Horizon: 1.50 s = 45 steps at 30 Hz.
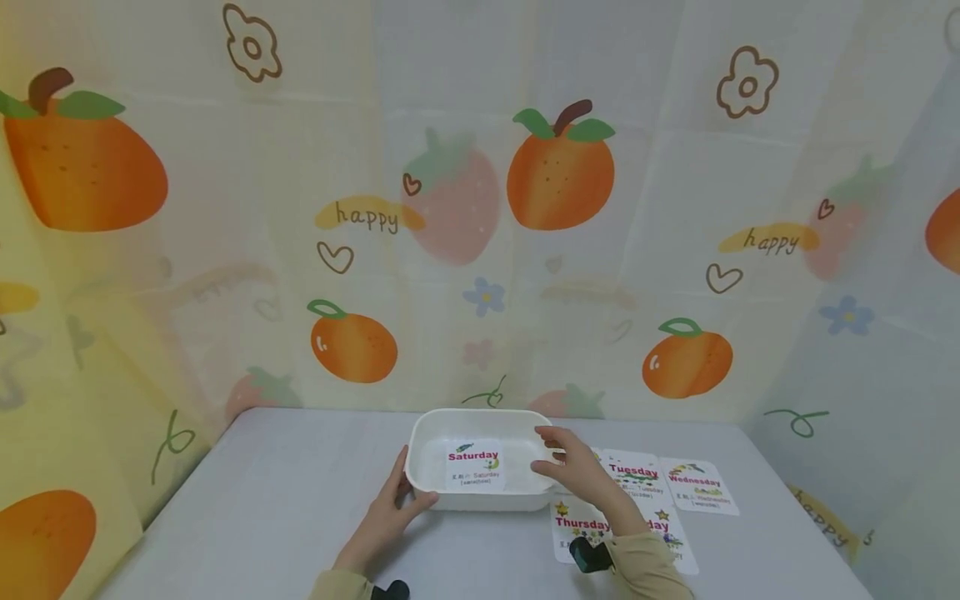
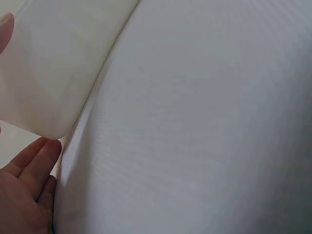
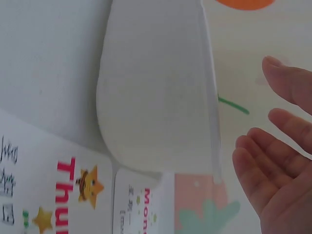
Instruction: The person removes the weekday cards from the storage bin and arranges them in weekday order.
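Note:
A white plastic tray [image 1: 480, 502] sits on the table with a Saturday card [image 1: 475, 467] lying inside. My left hand [image 1: 386, 508] holds its near left corner, fingers along the left side and thumb at the front wall. Fingertips [image 2: 51, 148] show against the corner in the left wrist view. Over the tray's right end is my right hand [image 1: 573, 467], its fingers loosely bent and apart, with nothing between them. In the right wrist view that hand [image 3: 278, 165] is beside the tray's rim [image 3: 212, 97]. My right forearm hides part of the cards below it.
Right of the tray lie a Tuesday card [image 1: 633, 471], a Wednesday card [image 1: 701, 486], a Thursday card [image 1: 573, 529] and a partly covered card ending in "day" [image 1: 675, 542]. A Monday card [image 3: 141, 195] shows beside the tray. Behind the table hangs a fruit-printed curtain [image 1: 450, 333].

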Available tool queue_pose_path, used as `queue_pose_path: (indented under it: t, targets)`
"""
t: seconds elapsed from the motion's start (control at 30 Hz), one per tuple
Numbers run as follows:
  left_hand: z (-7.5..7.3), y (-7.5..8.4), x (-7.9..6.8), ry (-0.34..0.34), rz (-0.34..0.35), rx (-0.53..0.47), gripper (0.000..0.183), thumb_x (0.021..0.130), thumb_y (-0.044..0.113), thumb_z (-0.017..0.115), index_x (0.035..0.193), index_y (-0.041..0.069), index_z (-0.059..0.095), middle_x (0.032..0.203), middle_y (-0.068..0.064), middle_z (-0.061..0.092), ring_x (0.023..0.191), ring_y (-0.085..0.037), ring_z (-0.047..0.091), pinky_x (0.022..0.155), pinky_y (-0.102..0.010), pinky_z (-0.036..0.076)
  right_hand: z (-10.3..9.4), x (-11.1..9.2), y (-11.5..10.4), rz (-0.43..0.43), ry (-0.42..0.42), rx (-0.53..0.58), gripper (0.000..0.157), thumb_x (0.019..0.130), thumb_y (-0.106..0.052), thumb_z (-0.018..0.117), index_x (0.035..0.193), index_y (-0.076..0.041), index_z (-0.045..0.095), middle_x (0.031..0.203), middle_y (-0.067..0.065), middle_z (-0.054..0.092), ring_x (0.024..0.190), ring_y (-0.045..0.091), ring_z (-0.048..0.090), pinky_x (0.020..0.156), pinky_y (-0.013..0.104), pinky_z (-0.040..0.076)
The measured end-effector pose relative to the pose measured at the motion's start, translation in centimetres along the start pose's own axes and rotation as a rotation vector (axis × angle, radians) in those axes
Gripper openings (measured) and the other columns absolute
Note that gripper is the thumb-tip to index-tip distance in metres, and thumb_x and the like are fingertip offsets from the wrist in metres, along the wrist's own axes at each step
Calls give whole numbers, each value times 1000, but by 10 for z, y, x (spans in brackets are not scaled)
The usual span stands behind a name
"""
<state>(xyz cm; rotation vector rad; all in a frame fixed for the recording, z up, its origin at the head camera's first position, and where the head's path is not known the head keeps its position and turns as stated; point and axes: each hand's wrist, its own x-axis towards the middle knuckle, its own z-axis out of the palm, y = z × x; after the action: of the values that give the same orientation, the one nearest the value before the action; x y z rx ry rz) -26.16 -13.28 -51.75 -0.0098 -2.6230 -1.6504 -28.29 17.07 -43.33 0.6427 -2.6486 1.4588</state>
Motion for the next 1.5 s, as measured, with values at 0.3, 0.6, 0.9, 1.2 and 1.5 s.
queue_pose_path:
  t: [0.3,0.6,0.9,1.2,1.5]
  targets:
    - [-1,0,-1,-4,5,-14,98,76,47,72,150,21,12,141,-15,39,127,-37,36,97,-69,17,18,25,-4,-8,-72,-1,57,83,-15,70,131,4,45,128,23,47,114,40,46,95,48,40]
    - [0,0,-1,-1,4,-7,97,77,47,71,150,21,13,137,-15,44,125,-37,38,96,-70,18,34,38,-1,122,-189,-30,65,78,-15,75,132,2,44,127,27,44,114,41,45,92,50,41]
    - [-2,1,-1,-2,20,-19,98,76,46,72,150,21,14,137,-14,44,126,-35,38,97,-68,16,42,47,3,172,-233,-75,67,75,-13,77,131,5,44,124,28,46,111,42,47,92,50,40]
    - [-5,3,-3,-4,3,-14,97,77,46,72,150,21,13,139,-15,42,127,-36,36,97,-68,16,53,58,9,199,-218,-134,70,71,-10,79,131,5,44,124,27,48,110,40,49,92,48,41]
    - [-3,-3,-1,-6,11,-41,97,76,45,72,150,22,14,140,-14,41,126,-35,37,97,-68,16,60,64,16,246,-193,-158,72,69,-9,80,130,5,45,124,26,49,116,40,44,98,51,34]
